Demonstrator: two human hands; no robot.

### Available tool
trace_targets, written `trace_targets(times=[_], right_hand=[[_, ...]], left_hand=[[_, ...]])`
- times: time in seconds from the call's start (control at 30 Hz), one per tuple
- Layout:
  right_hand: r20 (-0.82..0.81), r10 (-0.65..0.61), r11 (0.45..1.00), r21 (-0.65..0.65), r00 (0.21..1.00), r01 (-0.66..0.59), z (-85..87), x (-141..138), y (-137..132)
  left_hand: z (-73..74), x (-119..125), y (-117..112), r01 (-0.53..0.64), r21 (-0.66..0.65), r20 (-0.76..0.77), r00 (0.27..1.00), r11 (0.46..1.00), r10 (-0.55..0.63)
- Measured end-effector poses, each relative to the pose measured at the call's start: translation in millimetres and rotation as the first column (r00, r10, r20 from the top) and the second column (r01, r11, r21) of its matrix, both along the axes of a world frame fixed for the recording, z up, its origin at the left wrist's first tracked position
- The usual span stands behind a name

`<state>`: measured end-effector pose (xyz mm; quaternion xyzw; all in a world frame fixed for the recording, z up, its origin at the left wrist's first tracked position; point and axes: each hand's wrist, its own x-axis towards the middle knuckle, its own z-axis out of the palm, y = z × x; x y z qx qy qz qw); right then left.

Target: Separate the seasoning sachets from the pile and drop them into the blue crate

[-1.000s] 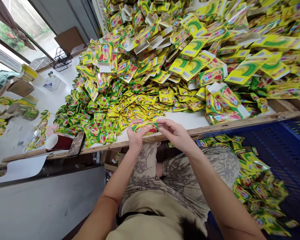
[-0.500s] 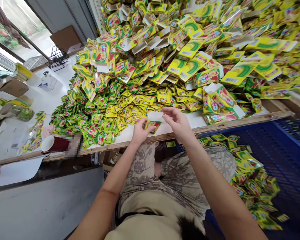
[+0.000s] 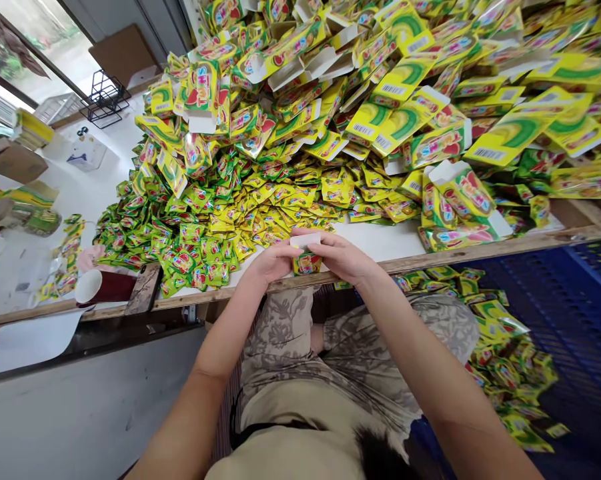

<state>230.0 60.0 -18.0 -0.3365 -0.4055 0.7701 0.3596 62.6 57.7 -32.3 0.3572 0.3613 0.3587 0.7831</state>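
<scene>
My left hand and my right hand meet at the table's front edge, both closed on one small yellow-green carton. The carton stands upright with its white top flap under my fingertips. Just beyond my hands lies a spread of small yellow and green sachets. Behind those rises a heap of flat and half-folded cartons in the same colours.
A blue crate at my right holds several filled packs. A red cup lies on its side at the table edge to the left. Cardboard boxes, a wire rack and a window sit at the far left.
The carton went from lying sideways between my hands to standing upright with its flap open. Both hands have now come together over the flap.
</scene>
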Motion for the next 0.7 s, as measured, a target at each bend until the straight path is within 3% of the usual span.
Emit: trace_targets(times=[0.13, 0.23, 0.27, 0.33, 0.4, 0.47, 0.53, 0.7], right_hand=[[-0.03, 0.081, 0.995, -0.059, 0.996, -0.083, 0.3, -1.1, 7.2], [-0.002, 0.05, 0.997, 0.064, 0.999, -0.05, -2.2, 1.0, 6.7], [0.038, 0.012, 0.988, 0.153, 0.999, -0.017, -3.8, 2.6, 4.7], [0.134, -0.106, 0.927, 0.372, 0.985, 0.049, -7.4, 6.7, -1.3], [0.206, -0.217, 0.825, 0.562, 0.954, 0.067, -10.2, 11.0, -8.0], [0.247, -0.268, 0.753, 0.656, 0.931, 0.043, -11.2, 13.9, -13.7], [0.28, -0.282, 0.735, 0.678, 0.918, 0.019, -10.8, 14.8, -17.8], [0.305, -0.352, 0.727, 0.685, 0.885, 0.053, -9.7, 10.7, -23.6]], left_hand=[[3.1, -6.9, 6.0, 0.047, -0.012, -0.001, 0.999, 0.999, -0.047], [4.1, -9.1, -1.5, -0.086, 0.138, -0.108, 0.989, 0.987, 0.101], [4.3, -9.4, -6.4, -0.159, 0.247, -0.158, 0.967, 0.956, 0.201], [4.6, -9.4, -17.9, -0.243, 0.501, -0.238, 0.884, 0.83, 0.403], [4.9, -8.9, -28.3, -0.203, 0.691, -0.278, 0.811, 0.694, 0.514], [4.8, -8.4, -35.3, -0.143, 0.77, -0.289, 0.791, 0.621, 0.54], [4.1, -7.8, -38.5, -0.134, 0.781, -0.29, 0.787, 0.609, 0.544], [3.6, -1.9, -40.3, -0.209, 0.705, -0.318, 0.761, 0.678, 0.565]])
